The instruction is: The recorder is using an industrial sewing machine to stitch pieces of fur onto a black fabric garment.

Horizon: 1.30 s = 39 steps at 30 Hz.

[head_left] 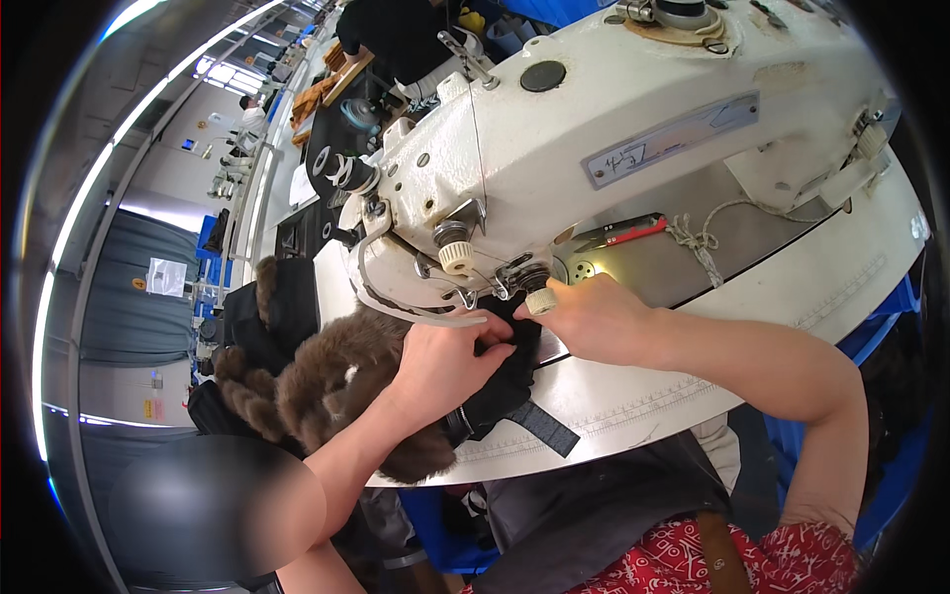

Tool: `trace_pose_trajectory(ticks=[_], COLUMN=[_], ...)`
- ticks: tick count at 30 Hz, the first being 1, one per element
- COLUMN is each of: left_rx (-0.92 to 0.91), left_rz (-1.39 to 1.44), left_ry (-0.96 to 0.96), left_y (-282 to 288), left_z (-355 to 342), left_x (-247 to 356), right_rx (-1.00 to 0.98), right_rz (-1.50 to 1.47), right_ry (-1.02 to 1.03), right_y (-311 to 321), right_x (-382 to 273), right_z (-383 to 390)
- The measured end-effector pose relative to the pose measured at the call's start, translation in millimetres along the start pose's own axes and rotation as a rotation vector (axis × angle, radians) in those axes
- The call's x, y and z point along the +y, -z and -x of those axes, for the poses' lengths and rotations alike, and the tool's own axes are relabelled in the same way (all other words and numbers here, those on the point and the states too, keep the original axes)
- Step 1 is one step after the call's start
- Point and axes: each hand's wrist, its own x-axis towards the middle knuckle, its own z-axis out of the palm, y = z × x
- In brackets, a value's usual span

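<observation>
A black garment with brown fur trim (332,371) lies under the head of a white sewing machine (534,139). My left hand (445,366) is curled over its black cloth (500,396), fingers bent and thumb pointing toward the needle area. Close by on the right, my right hand (599,319) pinches the cloth's edge beside the presser foot area, its fingertips partly behind a cream knob (541,301). The needle itself is hidden by machine parts. A dark strap (544,429) sticks out from the garment toward me.
Red-handled snips (633,230) and a knotted cord (698,243) lie on the metal bed under the machine arm. Ruler markings run along the white table's curved front edge (633,404). More dark fur-trimmed cloth (267,317) spreads left. Another person (391,40) is beyond the machine.
</observation>
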Motion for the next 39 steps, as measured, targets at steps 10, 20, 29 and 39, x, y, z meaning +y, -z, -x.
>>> trace_pose_trajectory(ticks=[10, 20, 29, 39], left_rx=[-0.509, -0.297, -0.292, -0.374], left_rz=[0.177, 0.170, 0.035, 0.108], left_ry=[0.323, 0.306, 0.357, 0.266], left_y=[15, 14, 11, 1], left_z=[-32, -18, -26, -32], left_x=[-21, 8, 16, -10], right_rx=[-0.012, 0.081, -0.040, 0.026], right_rz=[-0.039, -0.080, -0.030, -0.090], right_ry=[-0.003, -0.005, -0.036, -0.103], right_y=[1, 2, 5, 2], right_x=[-2, 0, 0, -1], right_z=[-3, 0, 0, 3])
